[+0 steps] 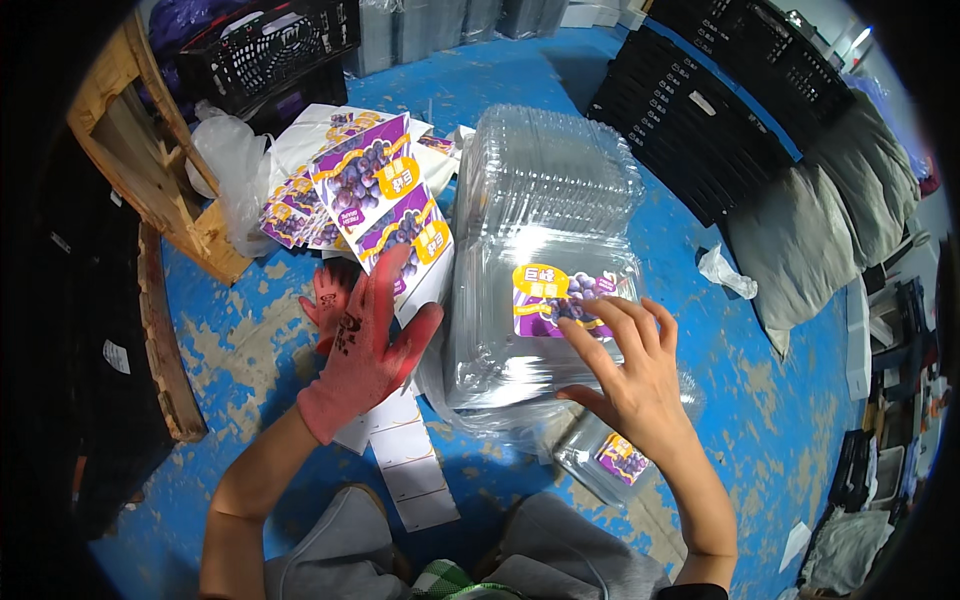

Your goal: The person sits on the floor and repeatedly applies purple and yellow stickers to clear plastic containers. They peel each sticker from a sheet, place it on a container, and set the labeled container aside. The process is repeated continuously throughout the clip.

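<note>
My left hand, in a red-coated glove, has its thumb and fingers apart. Its fingertips overlap a strip of purple grape stickers; whether they touch it is unclear. White backing paper hangs below that hand. My bare right hand is spread over the top container of a stack of clear plastic clamshells. Its fingertips are at a grape sticker on that lid, and the thumb is apart from them. The clamshells' ribbed halves stand nested at the far side.
A second red glove lies left of my gloved hand. More stickers and a plastic bag lie beyond. Another stickered clamshell is on the blue floor at right. Black crates, grey sacks and a wooden frame stand around.
</note>
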`<state>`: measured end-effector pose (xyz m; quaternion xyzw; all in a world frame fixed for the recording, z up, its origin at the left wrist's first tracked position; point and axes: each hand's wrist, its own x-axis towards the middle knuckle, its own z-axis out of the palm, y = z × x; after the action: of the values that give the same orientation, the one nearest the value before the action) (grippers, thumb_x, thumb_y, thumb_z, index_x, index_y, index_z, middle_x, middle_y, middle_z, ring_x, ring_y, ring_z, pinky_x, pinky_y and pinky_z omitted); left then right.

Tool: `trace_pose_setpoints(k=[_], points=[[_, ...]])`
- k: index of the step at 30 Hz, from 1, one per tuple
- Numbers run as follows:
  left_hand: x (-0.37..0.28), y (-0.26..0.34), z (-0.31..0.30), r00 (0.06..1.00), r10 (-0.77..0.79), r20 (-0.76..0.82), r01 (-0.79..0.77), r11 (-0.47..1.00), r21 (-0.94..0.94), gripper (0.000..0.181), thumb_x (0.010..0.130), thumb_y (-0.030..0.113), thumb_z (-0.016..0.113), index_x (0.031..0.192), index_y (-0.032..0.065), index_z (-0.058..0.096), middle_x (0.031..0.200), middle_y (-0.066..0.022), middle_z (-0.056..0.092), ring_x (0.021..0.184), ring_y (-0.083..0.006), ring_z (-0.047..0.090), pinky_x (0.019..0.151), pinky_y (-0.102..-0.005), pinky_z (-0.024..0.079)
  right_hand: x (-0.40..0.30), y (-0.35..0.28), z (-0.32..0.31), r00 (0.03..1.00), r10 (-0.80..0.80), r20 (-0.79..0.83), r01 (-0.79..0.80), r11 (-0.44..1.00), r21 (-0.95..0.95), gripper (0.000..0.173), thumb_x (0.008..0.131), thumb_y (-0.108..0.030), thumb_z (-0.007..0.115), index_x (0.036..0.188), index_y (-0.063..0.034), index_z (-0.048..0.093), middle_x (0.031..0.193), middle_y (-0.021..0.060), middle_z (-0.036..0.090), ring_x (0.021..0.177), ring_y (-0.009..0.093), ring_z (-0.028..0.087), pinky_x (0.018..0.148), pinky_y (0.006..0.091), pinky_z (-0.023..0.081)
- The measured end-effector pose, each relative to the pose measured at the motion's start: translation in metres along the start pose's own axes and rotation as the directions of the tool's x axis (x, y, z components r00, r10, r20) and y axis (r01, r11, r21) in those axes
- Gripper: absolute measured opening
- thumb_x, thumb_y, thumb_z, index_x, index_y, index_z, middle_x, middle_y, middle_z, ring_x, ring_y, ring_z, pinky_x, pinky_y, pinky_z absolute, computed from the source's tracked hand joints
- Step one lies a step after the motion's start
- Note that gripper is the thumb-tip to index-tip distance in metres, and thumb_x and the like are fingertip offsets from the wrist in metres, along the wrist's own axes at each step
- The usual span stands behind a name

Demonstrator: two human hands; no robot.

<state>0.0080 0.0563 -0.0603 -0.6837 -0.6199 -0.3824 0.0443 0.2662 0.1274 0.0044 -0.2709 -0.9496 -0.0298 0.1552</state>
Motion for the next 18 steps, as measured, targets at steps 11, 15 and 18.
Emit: trace_pose_setpoints(k=[11,15,18], points=[[-0.018,0.000,-0.003,0.998,0.031,0.049,-0.036,0.994,0.102,0.063,0.083,0.010,0.063,0.134,-0.0041,0.028,0.122,-0.0220,0.044,0.108,-0.0356,0.047,0.092,-0.0376,0.039,0.009,-0.001,-0.022,0.997,0.049,-0.064,-0.053,0.997,-0.052,0.073,0.055,-0.016,0.079,0.122,-0.0206,0.053,0.123,0.0069,0.049,0.113,0.024,0.047,0.098,0.0484,0.031],[-0.019,0.006,0.000,1.000,-0.009,0.005,0.009,1.000,-0.004,0.071,0.081,0.012,0.065,0.136,-0.0061,0.024,0.126,-0.0258,0.040,0.111,-0.0381,0.045,0.094,-0.0395,0.038,0.011,0.002,-0.019,0.952,-0.097,-0.289,0.081,0.994,-0.067,0.063,0.058,-0.001,0.067,0.119,-0.0143,0.055,0.118,0.0115,0.054,0.109,0.025,0.052,0.094,0.0473,0.036],[-0.012,0.015,0.021,0.996,-0.088,-0.035,0.077,0.970,-0.230,0.079,0.076,0.018,0.070,0.135,-0.0077,0.023,0.125,-0.0260,0.040,0.111,-0.0392,0.043,0.095,-0.0429,0.036,0.033,0.006,-0.009,0.901,-0.084,-0.426,0.009,0.984,-0.175,0.045,0.062,0.006,0.057,0.105,-0.0046,0.060,0.100,0.0138,0.062,0.095,0.027,0.061,0.084,0.0408,0.046]])
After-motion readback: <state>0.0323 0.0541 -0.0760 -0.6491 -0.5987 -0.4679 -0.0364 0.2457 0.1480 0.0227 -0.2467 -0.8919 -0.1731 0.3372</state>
